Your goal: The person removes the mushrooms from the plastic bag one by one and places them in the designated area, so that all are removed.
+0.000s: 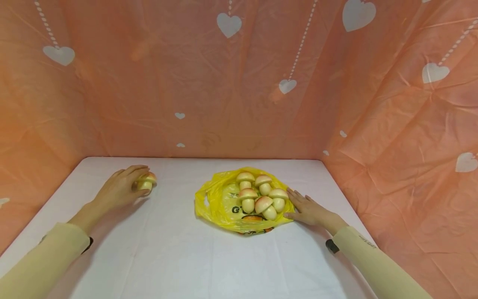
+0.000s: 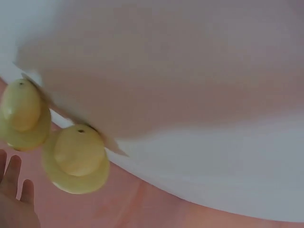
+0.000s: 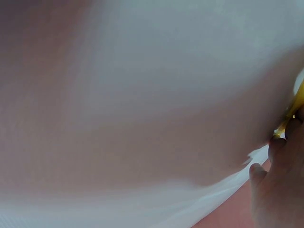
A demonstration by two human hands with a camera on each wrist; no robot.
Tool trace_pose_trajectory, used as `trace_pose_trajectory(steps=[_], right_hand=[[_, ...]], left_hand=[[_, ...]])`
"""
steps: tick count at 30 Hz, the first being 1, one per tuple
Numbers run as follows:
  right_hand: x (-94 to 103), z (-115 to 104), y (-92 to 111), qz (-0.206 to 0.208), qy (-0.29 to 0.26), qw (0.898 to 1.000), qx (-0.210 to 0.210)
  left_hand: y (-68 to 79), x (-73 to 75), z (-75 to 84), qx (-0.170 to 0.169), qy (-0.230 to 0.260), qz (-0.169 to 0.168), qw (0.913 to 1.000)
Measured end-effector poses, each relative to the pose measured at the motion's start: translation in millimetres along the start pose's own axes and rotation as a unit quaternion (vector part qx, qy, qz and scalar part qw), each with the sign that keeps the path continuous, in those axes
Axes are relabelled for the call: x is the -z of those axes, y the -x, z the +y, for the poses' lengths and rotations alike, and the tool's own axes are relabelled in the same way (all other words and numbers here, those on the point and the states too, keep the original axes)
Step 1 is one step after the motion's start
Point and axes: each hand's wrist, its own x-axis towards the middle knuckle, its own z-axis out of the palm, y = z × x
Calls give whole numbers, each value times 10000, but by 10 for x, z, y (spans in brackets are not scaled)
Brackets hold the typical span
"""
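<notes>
At the left of the table my left hand (image 1: 121, 185) reaches around a toy mushroom (image 1: 148, 182), fingers above and thumb below. Two pale mushrooms show in the left wrist view, a nearer one (image 2: 76, 156) and a second (image 2: 23, 111) close to straight fingertips (image 2: 27, 191); the thumb is out of that view. My right hand (image 1: 313, 212) lies with extended fingers at the right edge of a yellow plastic bag (image 1: 214, 197). On the bag stand several mushrooms with reddish caps (image 1: 247, 193), one of them tilted (image 1: 264, 204).
A white-covered table (image 1: 168, 257) carries everything. Orange cloth (image 1: 186, 74) printed with white hearts encloses its back and sides. The bag's handle loop (image 1: 199, 203) points left, toward the table's middle.
</notes>
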Motion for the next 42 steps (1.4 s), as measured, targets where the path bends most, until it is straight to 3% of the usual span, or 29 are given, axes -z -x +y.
trace_pose_trajectory(steps=[7,17,29,42], right_hand=[[3,1,-5,-29,0,10000,-27],[-8,18,-11,-41,-26,10000,-6],[-15,23,-20,-69,-11,10000,-31],[-5,7,-12,-135,-2,9998,-116]], left_hand=[[-93,-40,208,-156,247,666,9973],[-320,-161,607,-472,1084,1038,9875],[-574,-461,991,-674,1766,1157,9751],[-748,-781,1511,-820,2259,650,9685]])
